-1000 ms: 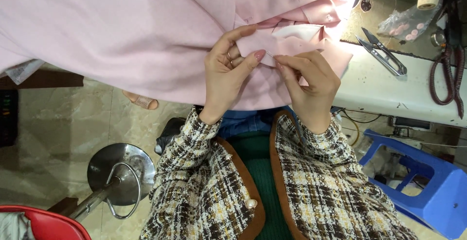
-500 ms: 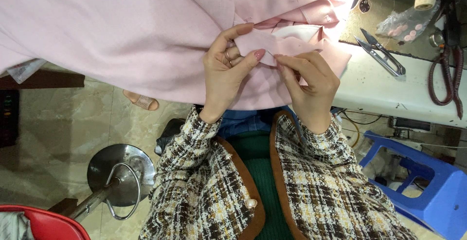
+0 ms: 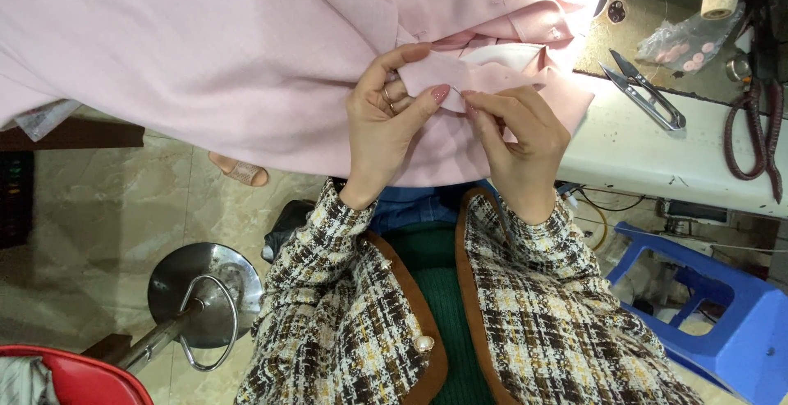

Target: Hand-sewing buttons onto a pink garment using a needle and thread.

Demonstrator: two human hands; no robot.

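Left hand (image 3: pixel 384 122) and right hand (image 3: pixel 517 138) both pinch a small flap (image 3: pixel 460 73) of the pink cloth (image 3: pixel 205 44), fingertips nearly meeting at its lower edge. The cloth drapes from the white table (image 3: pixel 640 159) over the lap. Snips (image 3: pixel 648 91) and a bag of buttons (image 3: pixel 689 44) lie right of the hands, well apart. A blue stool (image 3: pixel 722 323) stands at the right; a metal stool base (image 3: pixel 205 294) occupies the floor at the left.

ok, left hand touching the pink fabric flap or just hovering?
Touching. The head view shows the left hand pinching the pink fabric flap, thumb beneath and forefinger over its edge, with no gap.
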